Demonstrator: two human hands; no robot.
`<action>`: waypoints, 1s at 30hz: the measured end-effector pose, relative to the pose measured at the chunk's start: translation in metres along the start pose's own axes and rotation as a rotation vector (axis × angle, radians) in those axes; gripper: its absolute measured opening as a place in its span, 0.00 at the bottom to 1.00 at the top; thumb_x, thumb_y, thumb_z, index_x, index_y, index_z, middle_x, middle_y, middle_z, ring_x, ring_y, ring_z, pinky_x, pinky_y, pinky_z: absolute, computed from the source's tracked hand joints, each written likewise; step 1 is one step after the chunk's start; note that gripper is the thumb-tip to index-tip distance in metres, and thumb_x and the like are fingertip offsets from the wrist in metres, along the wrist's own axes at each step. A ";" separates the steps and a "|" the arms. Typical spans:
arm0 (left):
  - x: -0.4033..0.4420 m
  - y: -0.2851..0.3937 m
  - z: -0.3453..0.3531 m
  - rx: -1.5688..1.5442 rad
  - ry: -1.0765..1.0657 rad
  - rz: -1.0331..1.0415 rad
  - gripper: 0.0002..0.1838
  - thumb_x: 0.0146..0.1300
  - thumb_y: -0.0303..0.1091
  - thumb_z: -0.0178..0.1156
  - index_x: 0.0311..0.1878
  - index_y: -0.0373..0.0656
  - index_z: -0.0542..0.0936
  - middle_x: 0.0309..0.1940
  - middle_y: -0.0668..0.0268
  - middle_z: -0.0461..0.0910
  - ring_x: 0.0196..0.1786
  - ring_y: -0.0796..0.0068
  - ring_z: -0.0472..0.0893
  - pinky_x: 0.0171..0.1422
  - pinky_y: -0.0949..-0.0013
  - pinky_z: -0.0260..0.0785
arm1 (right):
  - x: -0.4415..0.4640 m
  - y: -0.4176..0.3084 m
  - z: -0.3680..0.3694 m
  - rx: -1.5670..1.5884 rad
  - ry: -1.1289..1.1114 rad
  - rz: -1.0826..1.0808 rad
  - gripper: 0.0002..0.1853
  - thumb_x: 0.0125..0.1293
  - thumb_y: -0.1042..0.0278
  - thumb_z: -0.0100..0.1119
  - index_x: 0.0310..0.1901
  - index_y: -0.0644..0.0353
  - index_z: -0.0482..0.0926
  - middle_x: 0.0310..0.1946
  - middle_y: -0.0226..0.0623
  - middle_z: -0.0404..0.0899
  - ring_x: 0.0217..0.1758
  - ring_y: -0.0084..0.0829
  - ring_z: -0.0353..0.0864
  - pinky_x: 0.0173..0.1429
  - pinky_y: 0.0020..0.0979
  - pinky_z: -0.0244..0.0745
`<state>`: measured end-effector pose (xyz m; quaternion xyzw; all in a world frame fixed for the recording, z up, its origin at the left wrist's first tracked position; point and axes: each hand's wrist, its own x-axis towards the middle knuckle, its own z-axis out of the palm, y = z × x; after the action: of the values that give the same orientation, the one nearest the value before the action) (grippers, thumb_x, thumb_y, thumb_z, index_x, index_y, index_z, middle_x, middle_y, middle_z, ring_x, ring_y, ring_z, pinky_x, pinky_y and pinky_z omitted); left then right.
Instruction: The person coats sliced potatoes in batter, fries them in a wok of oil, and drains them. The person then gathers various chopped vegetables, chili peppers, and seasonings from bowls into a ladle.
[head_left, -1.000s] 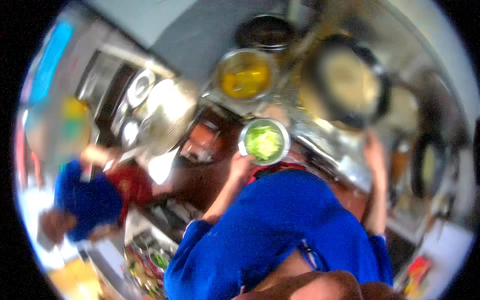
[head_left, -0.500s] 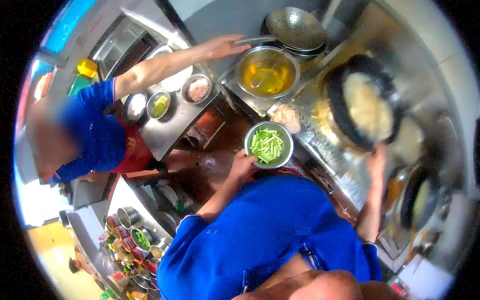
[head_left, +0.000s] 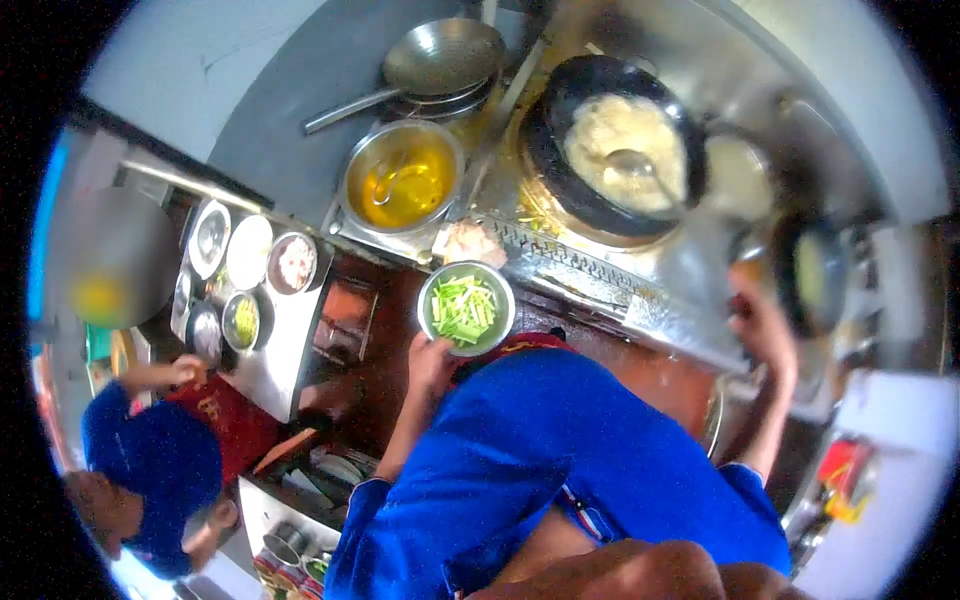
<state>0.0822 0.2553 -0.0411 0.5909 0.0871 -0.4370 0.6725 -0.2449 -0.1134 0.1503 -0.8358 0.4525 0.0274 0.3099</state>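
1. Head view, the bowl: the left hand (head_left: 432,362) grips the bowl (head_left: 508,312) at 7 o'clock on its side, fingers closed on it. The bowl, loaded with cut greens (head_left: 463,306), is held in front of the body; this hold likely keeps it level and its contents in.

2. Head view, the right hand (head_left: 762,325): it hangs at 3 o'clock from the bowl, well apart from it, near the range's (head_left: 650,315) front edge. It is blurred, so I cannot tell whether its grip is open or closed.

3. Head view, the range: the wok (head_left: 557,180) stands between 1 and 2 o'clock from the bowl, a ladle (head_left: 630,165) lying in its pale contents, probably for ready reach. The oil pot (head_left: 352,172) sits at 11, a pale lump (head_left: 472,243) at 12.

4. Head view, edges and room: the range edge runs just beyond the bowl; contact cannot be told. Red-brown floor (head_left: 390,330) parts the bowl from the table (head_left: 285,362) at 9, giving sideways room. A person (head_left: 160,460) stands at 8, limiting it further out.
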 end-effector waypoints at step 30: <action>0.003 -0.017 -0.008 -0.140 -0.022 0.028 0.21 0.52 0.16 0.52 0.52 0.32 0.75 0.44 0.51 0.81 0.42 0.57 0.83 0.49 0.59 0.80 | 0.052 0.021 0.121 1.764 -0.224 0.254 0.30 0.62 0.77 0.52 0.66 0.50 0.59 0.29 0.32 0.67 0.19 0.14 0.61 0.13 0.13 0.55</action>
<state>0.0759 0.2625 -0.0575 0.5387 0.1016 -0.4268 0.7192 -0.2021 -0.0942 0.0254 -0.2299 0.3649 -0.2147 0.8763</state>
